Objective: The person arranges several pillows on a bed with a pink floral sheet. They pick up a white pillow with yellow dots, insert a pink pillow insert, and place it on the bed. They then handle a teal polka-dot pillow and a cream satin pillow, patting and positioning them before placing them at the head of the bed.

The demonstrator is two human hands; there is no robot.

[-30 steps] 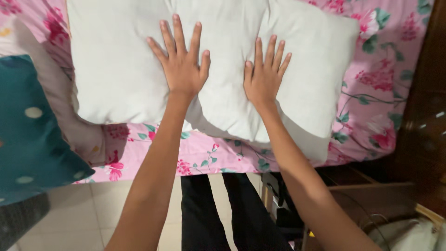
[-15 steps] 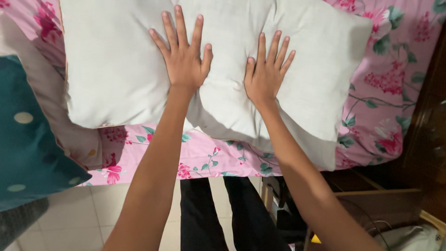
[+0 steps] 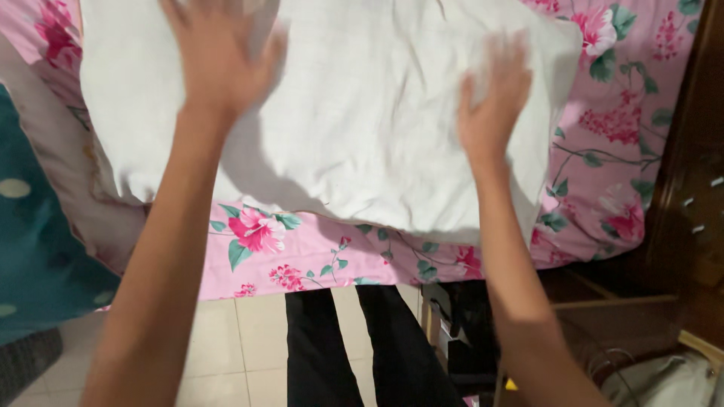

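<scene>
A white pillow (image 3: 362,128) lies on a bed covered by a pink flowered sheet (image 3: 302,260). My left hand (image 3: 219,60) rests flat and blurred on the pillow's upper left part, fingers spread. On the pillow's right part is my right hand (image 3: 490,102), also blurred, with fingers apart. Neither hand holds anything. Both forearms reach up from the bottom of the view.
A dark teal cushion with pale dots (image 3: 38,249) lies at the left edge over a beige cover (image 3: 83,196). Dark wooden furniture (image 3: 690,196) stands at the right. Below are a tiled floor (image 3: 226,354), my dark trouser legs (image 3: 347,354) and a wooden box edge (image 3: 603,309).
Both hands have slid apart across the pillow, the left one up and left, the right one to the right. The view has shifted, so the pillow sits larger and closer.
</scene>
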